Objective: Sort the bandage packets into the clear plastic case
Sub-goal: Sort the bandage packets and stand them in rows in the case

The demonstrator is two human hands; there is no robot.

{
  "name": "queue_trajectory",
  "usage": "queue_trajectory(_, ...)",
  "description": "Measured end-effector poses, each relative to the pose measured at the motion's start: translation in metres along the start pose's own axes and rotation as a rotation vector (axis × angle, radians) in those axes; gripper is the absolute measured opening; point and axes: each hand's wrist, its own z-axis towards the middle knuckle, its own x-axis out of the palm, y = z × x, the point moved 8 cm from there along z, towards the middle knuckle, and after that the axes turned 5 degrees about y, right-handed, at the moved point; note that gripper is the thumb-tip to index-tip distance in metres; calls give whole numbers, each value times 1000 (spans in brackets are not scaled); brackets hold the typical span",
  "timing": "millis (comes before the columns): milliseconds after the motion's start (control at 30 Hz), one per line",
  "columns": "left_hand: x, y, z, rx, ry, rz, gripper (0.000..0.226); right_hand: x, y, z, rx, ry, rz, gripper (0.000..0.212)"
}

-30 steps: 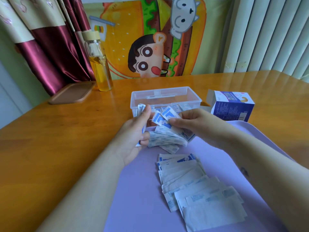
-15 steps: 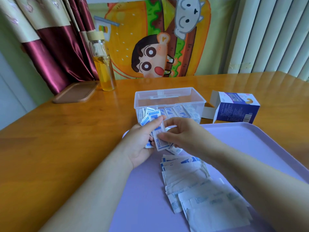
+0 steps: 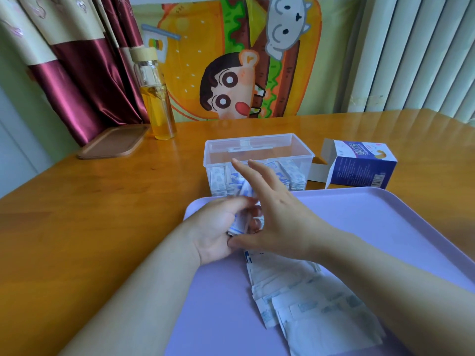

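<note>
Packets (image 3: 308, 301) lie fanned in an overlapping heap, white with pale blue print, on the near half of the tray. A wooden worktop (image 3: 102, 214) carries everything. The lilac tray (image 3: 372, 227) covers its near right part, with the far edge just beside the case. The clear case (image 3: 295, 152) stands open-topped beyond the tray, with more packets upright in rows (image 3: 218, 181) behind its front wall. To the right of the case and apart from it, a blue and white box (image 3: 359, 170) lies with its flap open. A glass bottle (image 3: 158, 104) of yellow liquid stands at the far left, next to a brown board (image 3: 113, 142). The right hand (image 3: 280, 217) is spread wide, fingers straight and gripping nothing, its thumb against the left hand at the foot of the stack. The left hand (image 3: 216, 227) curls round a small stack (image 3: 237, 223) of packets, held on edge over the tray's far left corner, in front of the case.
</note>
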Motion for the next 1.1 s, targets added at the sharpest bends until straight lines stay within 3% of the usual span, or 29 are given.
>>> queue_trajectory(100,9,5,-3,-64,108,127,14,-5,-5,0,13,-32,74,99)
queue_trajectory(267,0,1,-5,-44,26,184,17,-16,3,-1,-22,0,210,91)
queue_trajectory(433,1,0,-6,-25,41,253,6,-34,-8,0,75,-31,320,41)
queue_trajectory(500,4,1,-6,-32,61,304,16,-35,-13,0,116,-21,302,32)
queue_trajectory(567,5,1,-7,-29,61,346,24,-34,-13,0,132,-16,305,29)
queue_trajectory(700,2,-1,-8,-8,14,354,9,-38,-6,0,70,-55,235,29)
queue_trajectory(800,4,-5,-9,16,17,347,11,-42,1,0,18,-71,169,26)
queue_trajectory(933,5,-7,-11,33,48,331,11,-47,-2,-2,68,-47,294,12)
queue_trajectory(1100,6,-10,-13,15,85,308,19,-54,4,-5,6,-10,330,38)
